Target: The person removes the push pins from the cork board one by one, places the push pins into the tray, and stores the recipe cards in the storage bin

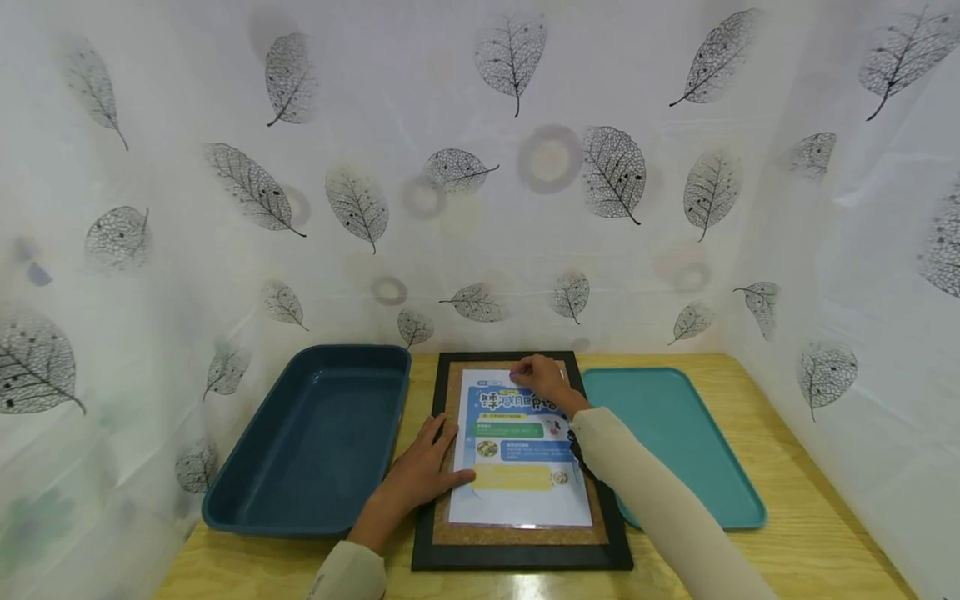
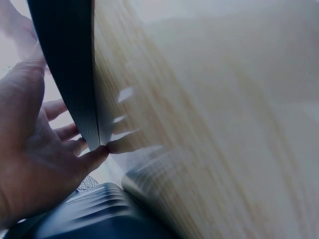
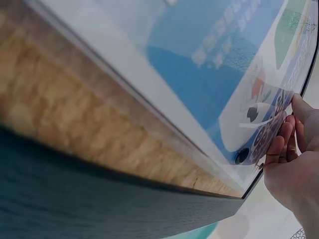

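Note:
A printed poster in a clear sleeve [image 1: 517, 507] lies on a cork board [image 1: 517, 536] with a black frame [image 1: 525, 557]. My left hand [image 1: 422, 468] rests at the board's left side, fingers spread over the frame and thumb on the poster; in the left wrist view its fingertips touch the frame's edge. Near the poster's top edge, my right hand [image 1: 546, 379] has its fingers curled and pinches a small purple pushpin [image 1: 513, 375], mostly hidden by the fingertips. The right wrist view has this hand [image 3: 299, 154] at the poster's far end.
A deep dark blue tray [image 1: 307, 450] stands left of the board. To the right lies a shallow teal tray [image 1: 667, 433], partly behind my right sleeve [image 1: 660, 508]. All are on a wooden table [image 1: 810, 517], with a leaf-patterned curtain [image 1: 480, 233] behind.

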`<state>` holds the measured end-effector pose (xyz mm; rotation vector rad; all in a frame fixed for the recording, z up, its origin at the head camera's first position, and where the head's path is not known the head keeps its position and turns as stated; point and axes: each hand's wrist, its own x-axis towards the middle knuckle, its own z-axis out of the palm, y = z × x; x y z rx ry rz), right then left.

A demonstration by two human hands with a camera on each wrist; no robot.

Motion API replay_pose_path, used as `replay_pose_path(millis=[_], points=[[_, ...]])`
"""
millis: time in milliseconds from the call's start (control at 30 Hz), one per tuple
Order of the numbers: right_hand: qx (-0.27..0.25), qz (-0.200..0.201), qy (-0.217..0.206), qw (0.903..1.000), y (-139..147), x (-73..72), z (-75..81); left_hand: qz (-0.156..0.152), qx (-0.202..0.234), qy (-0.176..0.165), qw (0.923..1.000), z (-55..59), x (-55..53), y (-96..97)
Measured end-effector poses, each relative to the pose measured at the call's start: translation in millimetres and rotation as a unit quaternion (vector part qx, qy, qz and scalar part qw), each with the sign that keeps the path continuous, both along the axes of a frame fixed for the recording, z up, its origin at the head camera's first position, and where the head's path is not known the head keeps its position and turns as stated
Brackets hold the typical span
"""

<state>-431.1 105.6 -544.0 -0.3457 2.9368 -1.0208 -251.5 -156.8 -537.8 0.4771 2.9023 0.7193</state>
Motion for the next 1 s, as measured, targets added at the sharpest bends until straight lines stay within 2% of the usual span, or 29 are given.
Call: replay_pose_path(millis=[600, 1000], points=[[-0.011, -0.019, -0.010, 0.9997, -0.9, 0.5, -1.2, 0.000, -0.007, 0.000, 1.0000, 1.8, 1.2, 1.0], [-0.012, -0.005, -0.009, 0.9999, 0.3, 1.0, 0.5, -0.002, -0.002, 0.000, 1.0000, 0.0, 0.3, 0.0]])
